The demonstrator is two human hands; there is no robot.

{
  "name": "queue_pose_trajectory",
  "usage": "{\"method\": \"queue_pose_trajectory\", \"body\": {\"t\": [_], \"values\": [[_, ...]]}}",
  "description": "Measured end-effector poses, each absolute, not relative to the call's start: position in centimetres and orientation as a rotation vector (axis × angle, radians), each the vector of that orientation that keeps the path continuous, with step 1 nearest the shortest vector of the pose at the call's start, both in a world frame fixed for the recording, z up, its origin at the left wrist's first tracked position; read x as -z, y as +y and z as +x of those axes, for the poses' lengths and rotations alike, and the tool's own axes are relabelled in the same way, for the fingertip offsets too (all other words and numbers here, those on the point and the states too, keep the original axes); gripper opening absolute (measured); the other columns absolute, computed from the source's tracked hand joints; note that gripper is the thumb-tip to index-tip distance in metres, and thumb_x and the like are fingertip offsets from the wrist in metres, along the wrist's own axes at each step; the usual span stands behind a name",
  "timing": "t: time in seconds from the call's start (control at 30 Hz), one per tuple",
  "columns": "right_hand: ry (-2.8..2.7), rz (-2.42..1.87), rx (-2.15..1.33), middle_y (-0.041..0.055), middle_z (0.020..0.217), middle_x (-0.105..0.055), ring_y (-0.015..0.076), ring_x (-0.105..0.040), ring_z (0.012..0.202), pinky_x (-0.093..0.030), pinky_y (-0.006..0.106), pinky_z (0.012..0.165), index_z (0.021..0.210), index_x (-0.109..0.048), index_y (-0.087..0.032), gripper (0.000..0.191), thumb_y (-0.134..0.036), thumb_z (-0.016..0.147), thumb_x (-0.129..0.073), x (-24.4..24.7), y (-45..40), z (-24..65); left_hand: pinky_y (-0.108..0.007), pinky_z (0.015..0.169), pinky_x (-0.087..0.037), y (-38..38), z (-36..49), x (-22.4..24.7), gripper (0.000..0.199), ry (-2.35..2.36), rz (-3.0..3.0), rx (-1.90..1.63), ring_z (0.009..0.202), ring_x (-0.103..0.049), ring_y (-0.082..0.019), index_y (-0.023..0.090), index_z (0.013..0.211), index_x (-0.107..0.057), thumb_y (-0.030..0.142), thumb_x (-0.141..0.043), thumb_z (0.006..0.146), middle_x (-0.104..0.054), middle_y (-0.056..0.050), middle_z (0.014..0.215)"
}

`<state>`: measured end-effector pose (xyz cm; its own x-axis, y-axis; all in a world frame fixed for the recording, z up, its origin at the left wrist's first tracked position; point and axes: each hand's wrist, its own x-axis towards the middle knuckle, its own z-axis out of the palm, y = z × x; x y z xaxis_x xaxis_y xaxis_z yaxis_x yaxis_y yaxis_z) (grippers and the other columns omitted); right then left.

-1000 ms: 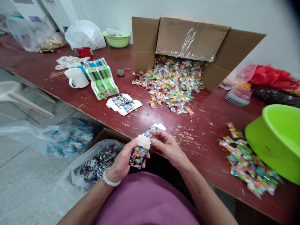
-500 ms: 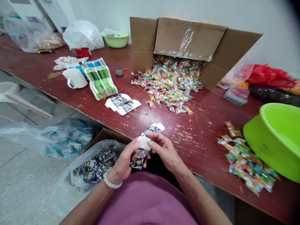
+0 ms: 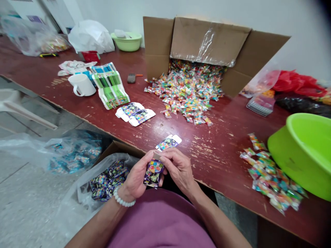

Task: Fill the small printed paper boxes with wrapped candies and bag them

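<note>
A small dark patterned box (image 3: 154, 173) is held upright just off the table's front edge. My left hand (image 3: 138, 175) wraps round its side, with a pale bead bracelet at the wrist. The fingers of my right hand (image 3: 178, 167) pinch the box's top flap, which is bent over the opening. Beyond my hands lies a flat carton (image 3: 169, 142) of the same print. More unfolded cartons (image 3: 136, 113) rest further left. Wrapped candies (image 3: 191, 93) spill from a large cardboard box (image 3: 209, 41) at the back.
A green basin (image 3: 305, 155) stands at the right beside a small candy pile (image 3: 274, 179). At the left are a white mug (image 3: 84, 85) and green printed sheets (image 3: 112, 90). Below the table edge, a plastic-lined box holds filled dark packs (image 3: 110, 181), near a bag of blue packs (image 3: 74, 156).
The white top flap that stood up from the small box is now folded down. My right fingers have shifted slightly and are more curled over the top.
</note>
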<state>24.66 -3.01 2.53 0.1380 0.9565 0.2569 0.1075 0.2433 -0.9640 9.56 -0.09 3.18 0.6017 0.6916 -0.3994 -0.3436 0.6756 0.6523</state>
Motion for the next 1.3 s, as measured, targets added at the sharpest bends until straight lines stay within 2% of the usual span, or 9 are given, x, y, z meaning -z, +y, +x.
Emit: {"method": "queue_pose_trajectory", "body": {"t": [0.17,0.27,0.4,0.6,0.73,0.87,1.07,1.23,1.3], "values": [[-1.547,-1.128,-0.769,0.0057,0.094,-0.076,0.0211,-0.068,0.090,-0.052,0.038,0.086,0.090,-0.074,-0.026,0.016,-0.030,0.094,-0.059,-3.5,-3.3,25.7,-0.025,0.041,-0.052,0.2,9.8,-3.2,0.032,0.703,0.494,-0.583,0.047,-0.062,-0.015,0.018,0.103,-0.059,0.048,-0.053,0.094,-0.067,-0.003,0.068],[-1.374,-1.217,-1.009,0.0043,0.082,-0.072,0.0174,-0.067,0.069,-0.054,0.032,0.068,0.083,-0.071,-0.022,0.017,-0.035,0.091,-0.063,-3.2,-3.3,25.6,-0.024,0.042,-0.051,0.1,10.0,-3.4,0.029,0.756,0.584,-0.654,0.047,-0.061,-0.014,0.019,0.109,-0.060,0.042,-0.054,0.093,-0.065,-0.001,0.068],[-1.061,-1.188,-1.368,-0.0022,0.060,-0.065,0.0121,-0.059,0.046,-0.048,0.024,0.047,0.079,-0.067,-0.019,0.021,-0.037,0.078,-0.078,-2.8,-2.7,25.3,-0.025,0.044,-0.051,-0.1,10.1,-3.4,0.051,0.755,0.626,-0.641,0.050,-0.062,-0.017,0.017,0.126,-0.058,0.055,-0.047,0.094,-0.066,-0.003,0.067],[-0.979,-1.059,-1.454,0.0047,0.088,-0.074,0.0084,-0.058,0.048,-0.049,0.022,0.044,0.076,-0.070,-0.016,0.024,-0.038,0.076,-0.080,-3.7,-2.1,25.4,-0.021,0.040,-0.045,-0.2,10.1,-3.3,0.067,0.825,0.703,-0.617,0.044,-0.057,-0.013,0.013,0.130,-0.061,0.065,-0.049,0.089,-0.065,-0.004,0.063],[-1.179,-1.090,-1.316,0.0042,0.097,-0.070,0.0099,-0.061,0.054,-0.053,0.025,0.052,0.087,-0.071,-0.020,0.019,-0.039,0.087,-0.068,-3.3,-3.1,25.1,-0.024,0.040,-0.049,0.3,9.9,-3.3,0.053,0.804,0.620,-0.602,0.046,-0.059,-0.015,0.013,0.129,-0.063,0.047,-0.058,0.088,-0.066,-0.004,0.064],[-1.455,-1.228,-0.994,0.0062,0.113,-0.064,0.0186,-0.065,0.084,-0.055,0.035,0.076,0.105,-0.066,-0.024,0.022,-0.032,0.085,-0.071,-1.7,-4.3,24.5,-0.026,0.040,-0.051,1.0,9.7,-2.8,0.049,0.737,0.395,-0.576,0.050,-0.061,-0.016,0.015,0.128,-0.064,0.030,-0.055,0.083,-0.069,-0.005,0.076],[-1.886,-1.327,-0.582,0.0180,0.143,-0.044,0.0348,-0.045,0.127,-0.043,0.051,0.101,0.144,-0.033,-0.020,0.100,-0.037,0.062,-0.087,-1.2,-4.7,23.2,-0.028,0.047,-0.052,1.2,9.4,-2.6,0.044,0.780,0.372,-0.694,0.060,-0.065,-0.018,0.015,0.122,-0.065,0.028,-0.053,0.081,-0.073,-0.008,0.095],[-1.907,-1.468,-0.429,0.0169,0.127,-0.054,0.0331,-0.050,0.117,-0.044,0.048,0.095,0.128,-0.048,-0.016,0.069,-0.027,0.065,-0.076,-1.4,-3.8,21.4,-0.027,0.088,-0.053,0.3,9.2,-2.7,0.035,0.907,0.577,-0.892,0.107,-0.065,-0.022,0.017,0.116,-0.067,0.033,-0.061,0.086,-0.070,-0.007,0.117],[-1.929,-1.422,-0.464,0.0167,0.125,-0.055,0.0319,-0.051,0.116,-0.045,0.047,0.096,0.125,-0.049,-0.015,0.067,-0.032,0.065,-0.076,-1.3,-3.4,20.9,-0.027,0.093,-0.050,0.0,8.6,-2.4,0.037,0.972,0.675,-0.921,0.109,-0.064,-0.021,0.018,0.115,-0.066,0.039,-0.064,0.086,-0.068,-0.006,0.121]]}}
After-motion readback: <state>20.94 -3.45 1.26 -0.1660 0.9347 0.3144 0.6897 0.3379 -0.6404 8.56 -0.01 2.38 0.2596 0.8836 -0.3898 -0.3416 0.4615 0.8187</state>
